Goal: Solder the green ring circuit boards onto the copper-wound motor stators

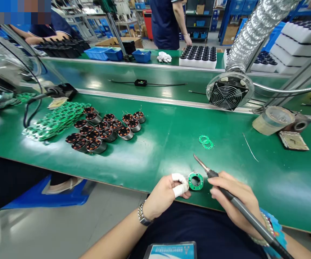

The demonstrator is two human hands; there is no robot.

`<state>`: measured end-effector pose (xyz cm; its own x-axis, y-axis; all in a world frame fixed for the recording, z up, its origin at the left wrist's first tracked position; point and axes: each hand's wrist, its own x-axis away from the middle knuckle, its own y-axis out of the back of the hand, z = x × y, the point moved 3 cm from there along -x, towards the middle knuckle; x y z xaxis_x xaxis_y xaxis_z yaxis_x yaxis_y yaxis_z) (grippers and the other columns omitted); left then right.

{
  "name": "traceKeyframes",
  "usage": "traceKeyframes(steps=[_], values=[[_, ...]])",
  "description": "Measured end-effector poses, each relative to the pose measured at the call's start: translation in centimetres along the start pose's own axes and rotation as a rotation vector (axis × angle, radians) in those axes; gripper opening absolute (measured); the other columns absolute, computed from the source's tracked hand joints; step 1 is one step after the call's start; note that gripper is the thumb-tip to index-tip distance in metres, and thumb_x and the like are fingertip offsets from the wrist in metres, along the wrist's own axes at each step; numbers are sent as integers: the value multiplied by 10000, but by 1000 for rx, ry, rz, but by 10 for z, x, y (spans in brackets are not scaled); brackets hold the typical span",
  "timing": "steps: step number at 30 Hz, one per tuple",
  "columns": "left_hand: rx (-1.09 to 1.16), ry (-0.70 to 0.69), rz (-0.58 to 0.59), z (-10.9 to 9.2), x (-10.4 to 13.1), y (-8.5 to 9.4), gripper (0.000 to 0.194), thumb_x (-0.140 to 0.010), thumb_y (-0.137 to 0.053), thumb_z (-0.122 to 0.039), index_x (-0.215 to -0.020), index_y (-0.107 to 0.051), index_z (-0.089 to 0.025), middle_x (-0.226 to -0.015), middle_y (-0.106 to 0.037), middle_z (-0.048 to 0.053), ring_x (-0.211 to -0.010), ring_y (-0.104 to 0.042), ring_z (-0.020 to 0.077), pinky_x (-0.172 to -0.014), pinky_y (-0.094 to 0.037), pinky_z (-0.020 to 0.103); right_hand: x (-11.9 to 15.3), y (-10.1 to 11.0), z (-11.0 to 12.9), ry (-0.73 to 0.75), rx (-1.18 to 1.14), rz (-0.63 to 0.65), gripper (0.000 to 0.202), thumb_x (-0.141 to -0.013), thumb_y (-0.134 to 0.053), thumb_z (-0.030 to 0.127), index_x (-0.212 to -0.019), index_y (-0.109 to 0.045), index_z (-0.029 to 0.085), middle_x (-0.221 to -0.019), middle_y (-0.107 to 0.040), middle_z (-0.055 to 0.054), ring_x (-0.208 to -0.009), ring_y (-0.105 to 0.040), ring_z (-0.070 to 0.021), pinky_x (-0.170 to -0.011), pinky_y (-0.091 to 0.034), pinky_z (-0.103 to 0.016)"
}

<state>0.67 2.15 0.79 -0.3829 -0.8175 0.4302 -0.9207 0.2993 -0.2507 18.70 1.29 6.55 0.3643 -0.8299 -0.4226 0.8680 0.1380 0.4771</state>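
Observation:
A ring-shaped green circuit board (191, 185) lies near the front edge of the green bench, facing up. My left hand (171, 189), with white covers on two fingertips, pinches the left side of this piece. In my right hand (235, 198) is a soldering iron (212, 174), its fingers wrapped round the handle. The iron's tip points up and left, above the board and apart from it. Two loose green rings (206, 142) overlap on the bench beyond the iron.
Several copper-wound motor cores (116, 125) stand left of centre, beside stacked green board panels (55, 120). A fan (225, 94) with a foil duct hangs at the back. A round container (271, 120), a sponge tray (293, 140) and a thin wire (249, 147) are at right.

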Motion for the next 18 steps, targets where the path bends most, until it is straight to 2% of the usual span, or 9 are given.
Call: traceKeyframes(steps=[3,6,10,18], values=[[-9,-10,-5,1,0,1,177,-716,-639,-283,-699,-547,-133,-634,-648,27,-614,-608,135,-671,-480,282,7,9,4,23,-31,20,338,-787,-544,38,-1100,-575,161,-737,-582,-43,-664,-527,-147,-588,-450,-275],[-14,-17,-8,3,0,1,182,-720,-635,-293,-705,-545,-136,-638,-648,28,-615,-610,139,-672,-478,289,12,14,5,-23,-69,23,272,-783,-524,30,-1000,-617,165,-715,-588,-43,-641,-526,-143,-563,-445,-271],[-18,-15,-9,3,0,1,186,-719,-633,-299,-709,-542,-137,-644,-647,31,-621,-612,142,-672,-477,294,15,13,2,-77,-97,69,224,-791,-525,52,-950,-635,166,-676,-575,-37,-617,-521,-143,-535,-432,-268],[-25,-21,-10,2,0,0,183,-724,-622,-298,-704,-541,-135,-641,-644,33,-626,-612,143,-676,-477,295,11,10,4,-79,-115,82,239,-778,-527,41,-950,-643,160,-657,-580,-35,-594,-512,-144,-518,-427,-268]])
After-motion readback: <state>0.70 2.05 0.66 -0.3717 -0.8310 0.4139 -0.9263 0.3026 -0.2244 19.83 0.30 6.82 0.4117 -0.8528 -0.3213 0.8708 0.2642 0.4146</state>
